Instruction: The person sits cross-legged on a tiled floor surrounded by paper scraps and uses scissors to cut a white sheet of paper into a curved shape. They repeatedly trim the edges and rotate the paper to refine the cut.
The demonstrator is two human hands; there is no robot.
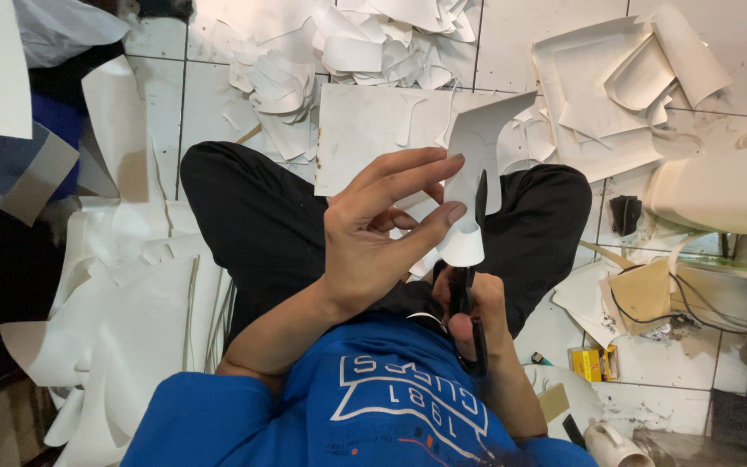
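Blue shirt (373,415) fills the bottom of the view, nearest the lens. Just above the shirt, the right hand (477,316) is closed around the black handles of a pair of scissors (475,277); the blades run upward into a white cut-out piece (475,164). Left of the scissors, the left hand (373,233) pinches the lower part of that white piece, thumb on one face and fingers curled over the other, holding it upright above the lap. Black trousers (261,216) spread to either side of the scissors, legs crossed on the floor. Right of the scissors and lower, a small yellow box (592,361) lies on the tiles, with tan card scraps (641,294) just above it. Left of the scissors, large white sheets (131,303) overlap on the floor. Beyond the scissors, a flat white sheet with shapes cut out (365,138) lies against the knees. Farther still, a heap of curled white offcuts (347,43) covers the white floor tiles (512,35), and more cut sheets (616,86) sit farther right.
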